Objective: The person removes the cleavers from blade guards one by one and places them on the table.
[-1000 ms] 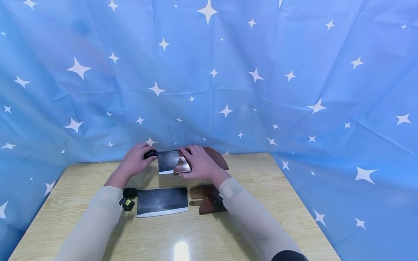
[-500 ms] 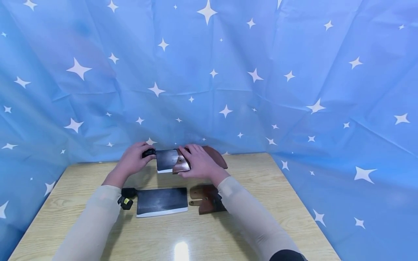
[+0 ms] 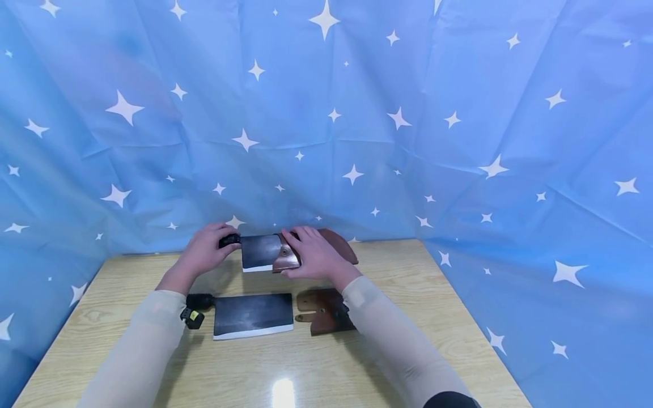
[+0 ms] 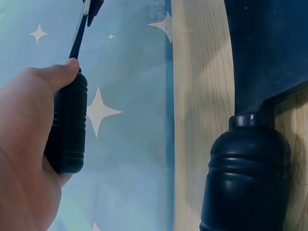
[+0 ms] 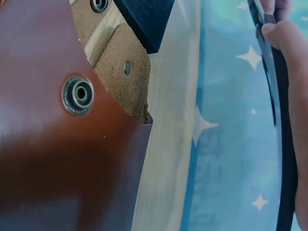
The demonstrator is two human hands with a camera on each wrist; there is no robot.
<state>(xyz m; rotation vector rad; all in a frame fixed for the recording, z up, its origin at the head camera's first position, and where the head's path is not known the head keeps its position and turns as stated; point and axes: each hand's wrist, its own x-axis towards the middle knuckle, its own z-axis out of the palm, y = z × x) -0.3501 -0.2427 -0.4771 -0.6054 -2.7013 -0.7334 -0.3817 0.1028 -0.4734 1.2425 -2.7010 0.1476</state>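
Observation:
At the back of the table, my left hand point(image 3: 206, 249) grips the black handle point(image 4: 70, 125) of a cleaver point(image 3: 259, 252), thumb along its top. The cleaver's dark blade has a bright edge facing me, and its far part is hidden inside a brown leather sheath point(image 3: 340, 247). My right hand point(image 3: 316, 255) holds that sheath near its mouth, fingers over the top, with a snap button showing beside them. Seen from the right wrist, the sheath is a thin upright strip, with the right thumb point(image 5: 288, 53) along it. Cleaver and sheath are held above the wooden tabletop.
A second cleaver point(image 3: 253, 314) lies flat on the table point(image 3: 245, 368), nearer to me, handle to the left. Right of its blade lies a second brown sheath point(image 3: 323, 324) with snap straps, partly behind my right forearm. A blue star-patterned cloth point(image 3: 326, 170) hangs behind the table.
My left hand has shifted slightly left with the cleaver, and a little more blade shows outside the sheath. The right hand stays almost where it was. The lying cleaver and sheath are unmoved.

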